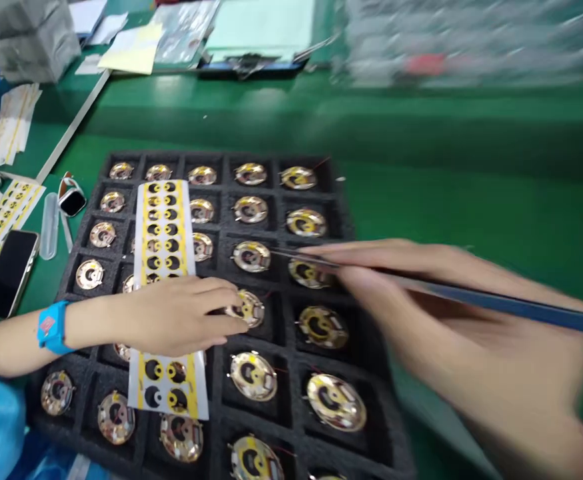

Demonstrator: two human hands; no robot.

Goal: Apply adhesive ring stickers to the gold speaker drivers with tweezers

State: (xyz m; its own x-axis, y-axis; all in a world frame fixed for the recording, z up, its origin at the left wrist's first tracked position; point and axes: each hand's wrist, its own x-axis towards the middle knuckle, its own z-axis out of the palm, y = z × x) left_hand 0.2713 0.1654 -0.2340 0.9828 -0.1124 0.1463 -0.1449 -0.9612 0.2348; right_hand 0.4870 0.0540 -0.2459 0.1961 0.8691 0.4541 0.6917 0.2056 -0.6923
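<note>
My left hand (176,313), with a blue wristband, reaches over a black foam tray (281,280). Its bent thumb and fingers close at the edge of a round gold-coloured watch part (251,310) in one compartment. Under that hand, a white sheet of yellow crescent stickers (167,230) lies across the tray. In my blurred right hand (421,320) are tweezers (471,297), pinched between thumb and fingers. Their thin tips point left, close to another gold watch part (252,257); whether they touch it I cannot tell. Yellow crescents show on several parts.
Left of the tray lie a smartphone (8,273), a smartwatch (72,200), a clear plastic piece (49,227) and more sticker strips (11,220). Behind are a clipboard (258,33), a yellow paper (134,48), a grey wrapped block (26,40) and clear plastic packaging (471,40).
</note>
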